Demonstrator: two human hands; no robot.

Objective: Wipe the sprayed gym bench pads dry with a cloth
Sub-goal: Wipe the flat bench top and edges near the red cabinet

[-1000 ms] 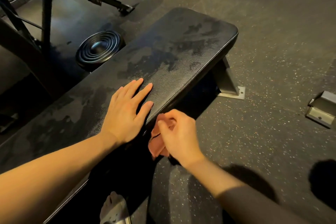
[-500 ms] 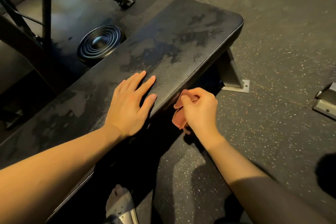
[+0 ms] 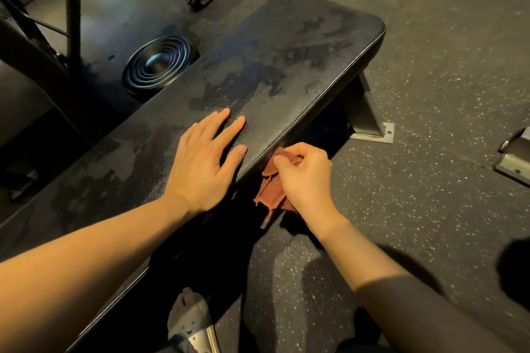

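Floor: dark rubber gym floor [image 3: 430, 80] flecked with pale specks, warmly lit, with hard shadows near the person.
Desk: long black padded desk [image 3: 286, 66] covered in grained vinyl with a piped edge, running diagonally from lower left to upper right. Its top is mottled with darker blotches and paler dull patches, most of all toward the far rounded end.
Left hand: left hand [image 3: 200, 163] lies palm down on the desk top, close to the near long edge.
Left grip: wide, with fingers straight and slightly spread, holding nothing.
Right hand: right hand [image 3: 304, 178] sits just beside the left, off the near long edge, knuckles up.
Right grip: narrow, with fingers and thumb curled round the cloth.
Cloth: crumpled reddish-brown cloth [image 3: 269, 195] is bunched in the right hand. Its upper end meets the desk's side edge below the top, and a frayed loose part hangs beneath the hand.
Sleeve: dark sleeve [image 3: 430, 309] covers the right forearm.
Support: grey metal leg with a bolted foot plate [image 3: 370, 129] stands under the far end.
Disc: black ribbed round disc [image 3: 157, 63] lies on the floor beyond the desk.
Frame: black metal frame [image 3: 74, 8] stands at upper left.
Bracket: grey metal bracket [image 3: 513, 160] sits on the floor at the right edge, well apart.
Foot: foot in a grey sock and pale strapped sandal [image 3: 192, 324] shows at the bottom, beside the desk.
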